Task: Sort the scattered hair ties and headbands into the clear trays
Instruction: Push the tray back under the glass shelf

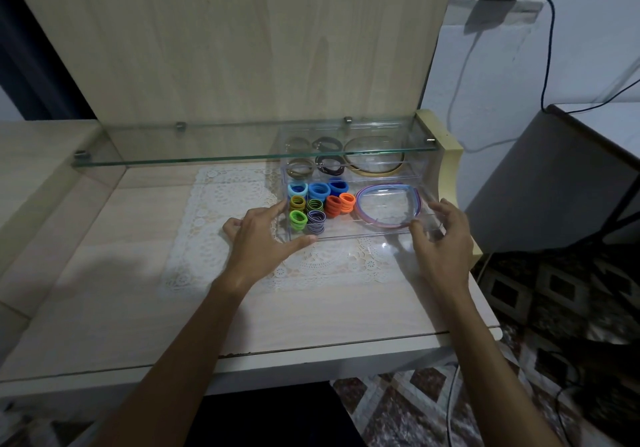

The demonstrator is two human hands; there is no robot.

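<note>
Both hands on the front tray, sorting looks nearly done.

Left hand (258, 235) & right hand (441, 235) grip the front tray (346, 237) at its left & right ends, fingers curled round the corners, centre-right of frame on the lace mat (214, 225) on the worktop (104, 291). Hair ties (318, 204) stand in colour stacks in its left part; headbands (388, 209) coil in the right part. A 2nd tray (346, 156) w/ darker ties sits behind, under the glass shelf (207, 156). Risks, as I judge: tray walls are slick, so a tilt or jerk could topple the stacks & mix colours; a lift could knock the shelf edge; a slide could bunch the mat.
</note>
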